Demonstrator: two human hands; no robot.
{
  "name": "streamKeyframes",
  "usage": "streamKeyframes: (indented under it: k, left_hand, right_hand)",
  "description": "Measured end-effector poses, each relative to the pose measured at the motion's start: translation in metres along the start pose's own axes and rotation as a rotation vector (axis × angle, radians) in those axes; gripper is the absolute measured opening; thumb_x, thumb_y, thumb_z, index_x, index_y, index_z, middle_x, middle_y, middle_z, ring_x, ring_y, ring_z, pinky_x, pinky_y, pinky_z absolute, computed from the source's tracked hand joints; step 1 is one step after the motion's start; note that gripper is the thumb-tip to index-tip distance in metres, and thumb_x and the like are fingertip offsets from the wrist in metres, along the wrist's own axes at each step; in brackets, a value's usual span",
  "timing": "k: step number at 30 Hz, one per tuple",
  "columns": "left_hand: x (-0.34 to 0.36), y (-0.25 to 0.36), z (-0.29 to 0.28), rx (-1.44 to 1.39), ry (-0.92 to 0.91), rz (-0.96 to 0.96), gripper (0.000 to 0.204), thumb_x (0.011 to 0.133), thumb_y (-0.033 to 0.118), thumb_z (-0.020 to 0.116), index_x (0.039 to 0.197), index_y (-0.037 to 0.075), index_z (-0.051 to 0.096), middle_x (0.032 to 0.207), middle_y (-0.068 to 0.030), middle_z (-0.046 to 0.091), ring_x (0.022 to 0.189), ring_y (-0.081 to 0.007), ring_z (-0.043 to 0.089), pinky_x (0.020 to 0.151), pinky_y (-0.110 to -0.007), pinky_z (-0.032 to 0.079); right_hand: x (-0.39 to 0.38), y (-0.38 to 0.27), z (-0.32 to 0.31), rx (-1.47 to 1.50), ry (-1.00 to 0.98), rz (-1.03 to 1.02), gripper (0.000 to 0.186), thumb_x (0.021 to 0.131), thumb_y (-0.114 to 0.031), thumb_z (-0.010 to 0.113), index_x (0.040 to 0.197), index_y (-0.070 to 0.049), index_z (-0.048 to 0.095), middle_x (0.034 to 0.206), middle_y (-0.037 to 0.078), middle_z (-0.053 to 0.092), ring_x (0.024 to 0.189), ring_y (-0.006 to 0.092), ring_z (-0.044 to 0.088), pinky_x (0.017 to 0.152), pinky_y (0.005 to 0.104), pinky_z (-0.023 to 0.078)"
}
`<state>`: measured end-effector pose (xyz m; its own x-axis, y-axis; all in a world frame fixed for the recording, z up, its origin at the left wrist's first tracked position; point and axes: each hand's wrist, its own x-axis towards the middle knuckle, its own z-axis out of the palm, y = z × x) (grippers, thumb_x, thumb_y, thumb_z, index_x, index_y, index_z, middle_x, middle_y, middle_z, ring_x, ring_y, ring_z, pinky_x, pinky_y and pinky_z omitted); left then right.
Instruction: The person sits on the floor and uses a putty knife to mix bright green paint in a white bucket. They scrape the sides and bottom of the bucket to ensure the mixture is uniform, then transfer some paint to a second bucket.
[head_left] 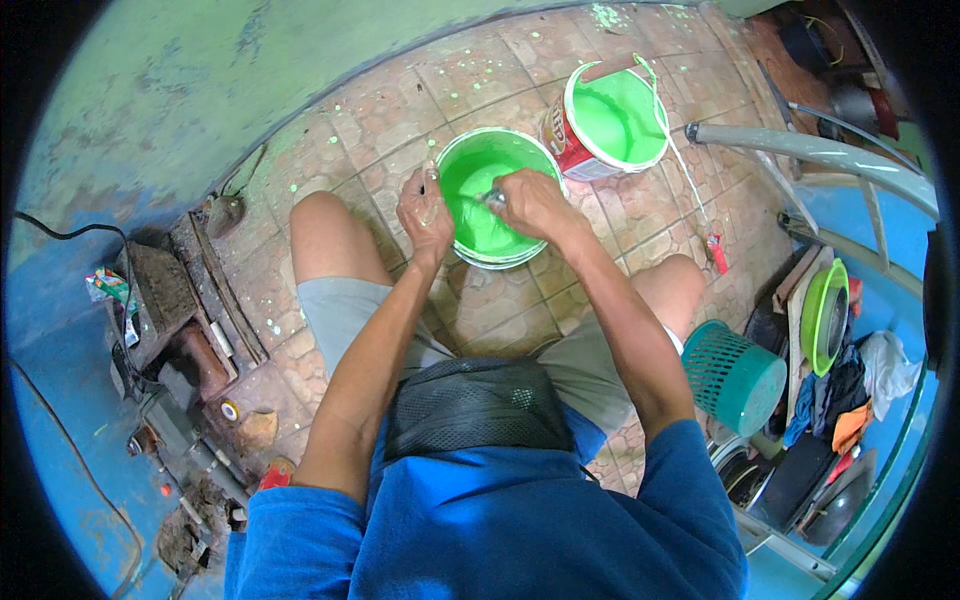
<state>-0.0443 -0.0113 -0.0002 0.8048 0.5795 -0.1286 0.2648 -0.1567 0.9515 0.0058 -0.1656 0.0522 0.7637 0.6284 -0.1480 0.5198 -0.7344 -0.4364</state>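
Between my knees on the tiled floor stands a white-rimmed bucket point(503, 263) with bright green paint point(483, 232) in it. My left hand point(427, 212) is closed on the bucket's left rim. Over the right part of the opening, my right hand point(532, 203) grips a short greyish, shiny tool point(493, 198). The tool's lower end points into the paint, and its kind cannot be made out. A second bucket point(575, 150), red and white outside, stands just beyond to the right and also holds green paint.
A thin white rod with a red grip point(717, 254) runs from the second bucket to the floor. A metal ladder point(820, 150) stands at right, near a teal basket point(735, 378) and piled household things. Scrap and tools point(185, 350) lie at left, beside the wall.
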Motion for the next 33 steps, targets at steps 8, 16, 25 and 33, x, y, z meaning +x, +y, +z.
streamKeyframes:
  k: [8, 16, 25, 33]
  left_hand:
    - [0.003, 0.0, -0.003, 0.053, 0.006, -0.02, 0.036, 0.094, 0.03, 0.046, 0.09, -0.002, 0.062, 0.08, -0.0245, 0.061, 0.074, -0.0368, 0.057, 0.07, -0.044, 0.042]
    - [0.0, -0.006, 0.001, 0.136, 0.086, 0.141, 0.029, 0.092, 0.028, 0.053, 0.091, 0.001, 0.064, 0.081, -0.021, 0.061, 0.082, -0.0344, 0.058, 0.071, -0.043, 0.044]
    - [0.011, 0.003, -0.006, 0.308, 0.004, 0.16, 0.037, 0.088, 0.034, 0.059, 0.08, -0.002, 0.056, 0.072, -0.0206, 0.058, 0.066, -0.0358, 0.056, 0.062, -0.045, 0.042]
    - [-0.007, 0.038, 0.019, 0.278, -0.135, 0.292, 0.037, 0.087, 0.034, 0.06, 0.078, -0.002, 0.055, 0.066, -0.019, 0.057, 0.061, -0.0326, 0.055, 0.06, -0.042, 0.043]
  right_hand:
    - [-0.023, 0.008, -0.013, -0.081, -0.056, 0.033, 0.023, 0.075, -0.018, 0.056, 0.073, 0.003, 0.064, 0.077, 0.025, 0.063, 0.077, 0.0384, 0.063, 0.07, 0.046, 0.05]
    - [-0.007, 0.0, 0.001, -0.004, -0.006, 0.06, 0.027, 0.076, -0.024, 0.061, 0.075, 0.003, 0.064, 0.077, 0.024, 0.064, 0.078, 0.038, 0.063, 0.07, 0.0456, 0.05]
    - [-0.04, 0.016, -0.002, -0.052, 0.159, 0.09, 0.023, 0.075, -0.02, 0.061, 0.073, 0.002, 0.064, 0.073, 0.023, 0.063, 0.073, 0.0377, 0.063, 0.066, 0.0462, 0.049]
    - [-0.063, 0.027, -0.002, -0.088, 0.307, 0.112, 0.019, 0.076, -0.016, 0.058, 0.072, 0.002, 0.061, 0.072, 0.024, 0.062, 0.071, 0.0385, 0.063, 0.063, 0.0459, 0.05]
